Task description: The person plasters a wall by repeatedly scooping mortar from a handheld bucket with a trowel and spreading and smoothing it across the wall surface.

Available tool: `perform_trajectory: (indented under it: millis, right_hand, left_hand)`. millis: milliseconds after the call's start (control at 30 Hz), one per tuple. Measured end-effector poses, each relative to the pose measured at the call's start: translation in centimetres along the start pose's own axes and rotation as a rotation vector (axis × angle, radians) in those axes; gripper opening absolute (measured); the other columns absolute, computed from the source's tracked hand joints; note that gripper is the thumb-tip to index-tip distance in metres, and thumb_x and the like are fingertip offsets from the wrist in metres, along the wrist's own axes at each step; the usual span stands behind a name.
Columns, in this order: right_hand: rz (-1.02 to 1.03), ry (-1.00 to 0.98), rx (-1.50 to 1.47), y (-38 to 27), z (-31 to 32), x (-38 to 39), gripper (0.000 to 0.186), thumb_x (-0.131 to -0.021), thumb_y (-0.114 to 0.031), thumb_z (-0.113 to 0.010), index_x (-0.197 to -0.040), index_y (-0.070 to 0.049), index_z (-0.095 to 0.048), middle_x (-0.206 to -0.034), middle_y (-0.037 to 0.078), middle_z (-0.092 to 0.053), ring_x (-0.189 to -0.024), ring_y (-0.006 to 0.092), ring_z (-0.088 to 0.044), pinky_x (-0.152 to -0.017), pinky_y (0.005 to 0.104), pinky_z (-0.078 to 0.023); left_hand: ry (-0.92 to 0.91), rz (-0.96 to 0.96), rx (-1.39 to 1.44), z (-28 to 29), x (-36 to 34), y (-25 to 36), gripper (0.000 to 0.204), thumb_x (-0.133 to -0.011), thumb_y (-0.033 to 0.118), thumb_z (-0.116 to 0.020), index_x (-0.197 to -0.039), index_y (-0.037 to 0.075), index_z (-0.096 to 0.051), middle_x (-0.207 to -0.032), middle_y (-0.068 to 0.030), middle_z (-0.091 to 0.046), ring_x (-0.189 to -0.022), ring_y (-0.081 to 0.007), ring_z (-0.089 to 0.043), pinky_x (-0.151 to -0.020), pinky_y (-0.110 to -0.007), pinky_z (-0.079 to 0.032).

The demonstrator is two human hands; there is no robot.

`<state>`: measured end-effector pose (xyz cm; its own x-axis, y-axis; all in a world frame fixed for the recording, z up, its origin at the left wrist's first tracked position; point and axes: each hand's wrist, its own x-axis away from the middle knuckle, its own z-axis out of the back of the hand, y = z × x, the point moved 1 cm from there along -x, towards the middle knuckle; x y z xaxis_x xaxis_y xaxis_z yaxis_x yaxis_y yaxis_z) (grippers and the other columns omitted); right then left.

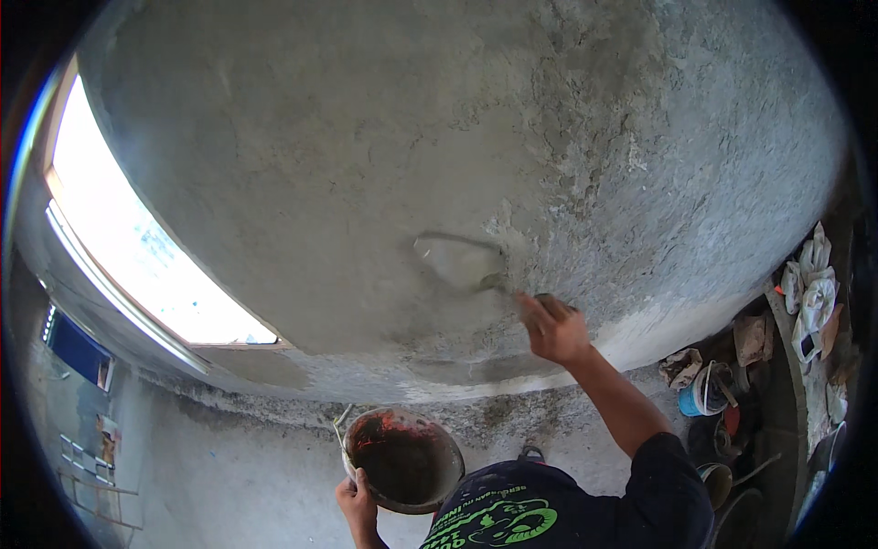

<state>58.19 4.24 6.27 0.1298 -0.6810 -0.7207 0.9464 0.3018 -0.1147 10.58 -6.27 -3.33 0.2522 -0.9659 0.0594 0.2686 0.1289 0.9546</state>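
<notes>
My right hand (pixel 556 329) is closed round the handle of a trowel (pixel 460 263). The trowel's flat metal blade lies against the grey plastered wall (pixel 366 165), left of a rougher, cracked patch. Low at the front, my left hand (pixel 357 501) grips the rim of a bucket (pixel 402 460). Red stains mark the inside of the bucket, and dark grey material shows in its bottom. The bucket is held close to my body, tilted so its mouth faces up.
A bright window opening (pixel 146 220) cuts the wall at the left. On the right stand a blue pail (pixel 692 401), white bags (pixel 814 306) and other containers along a ledge. A metal rack (pixel 91 467) stands at the far left on the concrete floor (pixel 229 457).
</notes>
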Motion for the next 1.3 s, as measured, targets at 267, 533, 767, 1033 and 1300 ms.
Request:
perform_trajectory:
  millis: [267,533,767,1033,1300]
  right_hand:
    - [-0.302,0.329,-0.003,5.2,2.3,-0.4,0.058,-0.086,-0.003,-0.071,-0.141,-0.015,-0.058,-0.098,0.015,-0.067,-0.074,0.0333,-0.069,-0.058,0.0417,-0.057]
    - [-0.172,0.361,-0.192,3.9,-1.5,9.9,0.056,-0.085,-0.002,-0.072,-0.139,-0.005,-0.055,-0.111,0.021,-0.071,-0.088,0.0412,-0.071,-0.068,0.0404,-0.059]
    - [-0.222,0.403,-0.18,4.4,2.6,-0.6,0.056,-0.087,-0.004,-0.071,-0.14,-0.006,-0.056,-0.104,0.021,-0.07,-0.081,0.0378,-0.071,-0.068,0.0416,-0.059]
    - [-0.055,-0.147,0.095,-1.7,-1.9,-0.8,0.058,-0.088,-0.016,-0.068,-0.145,-0.024,-0.056,-0.101,0.015,-0.069,-0.076,0.0297,-0.071,-0.056,0.0424,-0.061]
    - [-0.083,0.416,-0.181,0.7,-0.2,-5.1,0.057,-0.087,-0.018,-0.07,-0.142,-0.023,-0.059,-0.094,0.009,-0.069,-0.073,0.0287,-0.071,-0.054,0.0368,-0.059]
  left_hand:
    - [-0.025,-0.013,0.039,-1.2,-0.7,0.4,0.033,-0.106,0.019,-0.06,-0.086,-0.006,-0.069,-0.076,0.0012,-0.066,-0.067,-0.0055,-0.055,-0.06,-0.026,-0.045]
    - [-0.05,-0.045,0.055,-1.8,-1.2,0.6,0.038,-0.105,0.022,-0.061,-0.078,-0.005,-0.064,-0.068,0.0051,-0.058,-0.061,-0.0052,-0.048,-0.054,-0.027,-0.039]
    - [-0.1,-0.017,-0.194,-1.5,-1.8,1.1,0.036,-0.107,0.023,-0.059,-0.085,-0.005,-0.065,-0.075,0.004,-0.061,-0.067,-0.0058,-0.05,-0.059,-0.027,-0.042]
    - [-0.069,-0.037,-0.046,-1.6,-1.3,1.1,0.035,-0.106,0.021,-0.06,-0.084,-0.005,-0.065,-0.073,0.0039,-0.06,-0.066,-0.0058,-0.049,-0.058,-0.027,-0.04]
    - [-0.056,-0.006,-0.078,-0.2,-0.6,1.1,0.034,-0.106,0.021,-0.061,-0.084,-0.004,-0.067,-0.07,0.0044,-0.059,-0.064,-0.005,-0.049,-0.057,-0.026,-0.04]
